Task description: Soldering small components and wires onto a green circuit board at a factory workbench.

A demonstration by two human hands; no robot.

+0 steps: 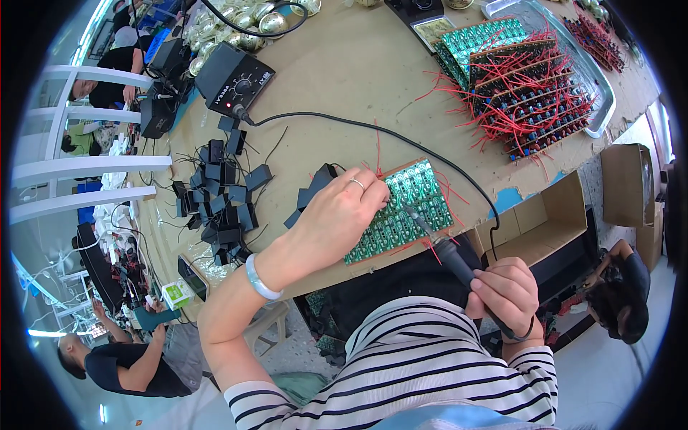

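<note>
A green circuit board panel (430, 192) with red wires along its edges lies at the table's near edge. My left hand (342, 215) rests over its left part, thumb and fingers pinched together; what they grip is hidden. In my right hand (507, 292) is a soldering iron (453, 261), held by its dark handle. Its tip points up and left onto the panel, near my left fingertips. Small black box-shaped parts (313, 188) sit just beyond my left hand, partly covered by it.
A black soldering station (235, 77) stands far left, its cable crossing the table. Left lies a heap of black boxes with leads (218, 204). Wired boards (530, 97) pile up by a metal tray (608, 107). A cardboard box (548, 218) stands right; co-workers (136, 365) sit nearby.
</note>
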